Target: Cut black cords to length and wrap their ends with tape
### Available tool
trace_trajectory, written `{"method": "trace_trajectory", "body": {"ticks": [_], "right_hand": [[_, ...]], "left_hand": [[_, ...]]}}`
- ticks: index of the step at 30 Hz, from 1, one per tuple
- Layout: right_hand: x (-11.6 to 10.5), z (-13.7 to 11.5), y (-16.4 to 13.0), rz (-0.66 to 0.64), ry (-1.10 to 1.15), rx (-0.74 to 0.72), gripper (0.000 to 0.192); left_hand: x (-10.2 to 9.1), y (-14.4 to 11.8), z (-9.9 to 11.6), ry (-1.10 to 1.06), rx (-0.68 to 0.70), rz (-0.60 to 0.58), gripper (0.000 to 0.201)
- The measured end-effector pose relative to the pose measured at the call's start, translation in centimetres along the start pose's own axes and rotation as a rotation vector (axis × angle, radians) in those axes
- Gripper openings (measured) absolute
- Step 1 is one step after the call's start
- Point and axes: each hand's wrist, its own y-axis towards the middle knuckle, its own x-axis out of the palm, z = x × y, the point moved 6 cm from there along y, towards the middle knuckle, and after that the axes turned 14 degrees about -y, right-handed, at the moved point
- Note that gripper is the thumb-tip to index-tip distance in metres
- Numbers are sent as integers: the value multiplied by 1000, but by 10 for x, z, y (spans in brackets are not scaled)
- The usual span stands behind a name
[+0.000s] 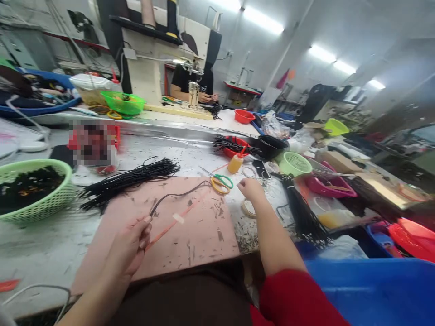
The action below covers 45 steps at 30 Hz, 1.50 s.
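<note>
Over the pink mat [197, 226], my left hand [131, 246] pinches one end of a thin black cord [180, 194]. From there the cord curves right to the scissors [222, 182] with yellow and green handles, at the mat's top right corner. My right hand [252, 189] hovers right of the scissors, apart from them, with its fingers curled closed; whatever may be in them is hidden. A glue bottle [235, 164] with a red tip stands just behind. At the mat's back left lies a bundle of black cords [132, 181].
A green basket [70, 194] of black pieces sits at the left. Tape rolls [249, 208] and another black cord bundle [302, 213] lie on the right. A blue bin [374, 290] stands at lower right. Across the bench, a person [204, 86] sits at a sewing machine [193, 93].
</note>
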Motion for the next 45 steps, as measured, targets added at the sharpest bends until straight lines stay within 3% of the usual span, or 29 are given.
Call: {"method": "trace_trajectory", "body": {"ticks": [5,8,11,14,17,20,22,25,30,38,45], "right_hand": [[29,39,-33,-76,73,189,28],[43,41,-41,-37,205,259,35],[43,31,-44,39,397,271,31],[36,1,-52,139,660,198,24],[24,-48,-81,220,927,67,21],[10,-104,-123,217,1425,-202,24],[1,-130,-147,223,1406,-311,15],[-9,-146,-167,302,1230,-415,8],[-7,-145,-172,412,1078,-520,8],[-11,-144,-177,397,1050,-576,8],[-14,-140,-175,485,1109,-568,10]], "left_hand": [[33,0,-26,5,-65,-97,22],[46,-1,-40,35,-77,-124,22],[46,-8,-48,52,-58,-111,20],[40,-17,-48,56,-23,-105,18],[34,-27,-46,29,-6,-102,19],[35,-34,-45,-37,-14,-155,17],[38,-37,-45,-51,5,-219,18],[40,-40,-48,-73,-16,-281,17],[31,-40,-49,-93,-39,-217,15],[28,-38,-46,-42,46,-202,16],[35,-45,-47,-270,-124,-257,22]]}}
